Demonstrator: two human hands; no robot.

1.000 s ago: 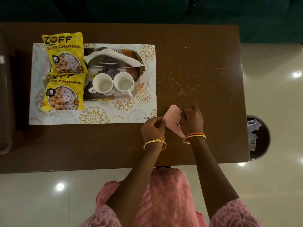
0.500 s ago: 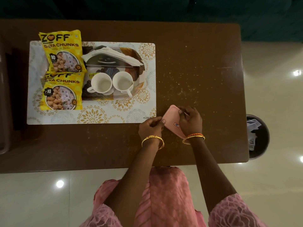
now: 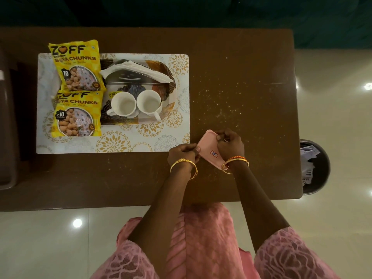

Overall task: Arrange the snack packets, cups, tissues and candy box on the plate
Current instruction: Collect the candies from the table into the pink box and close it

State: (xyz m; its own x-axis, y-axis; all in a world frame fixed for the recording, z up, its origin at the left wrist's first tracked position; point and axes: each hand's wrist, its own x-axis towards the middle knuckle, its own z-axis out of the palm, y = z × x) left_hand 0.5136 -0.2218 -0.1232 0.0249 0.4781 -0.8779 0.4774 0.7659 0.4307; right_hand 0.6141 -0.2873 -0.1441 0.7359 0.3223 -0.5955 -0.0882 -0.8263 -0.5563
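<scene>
A flat pink candy box (image 3: 207, 146) with a small red-edged label lies tilted on the brown table, just off the placemat's near right corner. My left hand (image 3: 182, 153) pinches its left edge and my right hand (image 3: 229, 144) grips its far right side. On the patterned plate (image 3: 170, 91) stand two white cups (image 3: 123, 104) (image 3: 149, 103) side by side, with white tissues (image 3: 138, 70) in a dark holder behind them. Two yellow snack packets (image 3: 77, 67) (image 3: 77, 114) lie over the plate's left side, one behind the other.
The plate sits on a white placemat with gold flowers (image 3: 112, 140). A dark round bin (image 3: 315, 168) with paper in it stands on the floor past the table's right edge. A dark brown container (image 3: 7, 137) stands at the far left. Crumbs speckle the table (image 3: 241, 87).
Both hands stay on the pink box at the same spot. The right hand's fingers have shifted a little along its far edge. The camera view has drifted slightly.
</scene>
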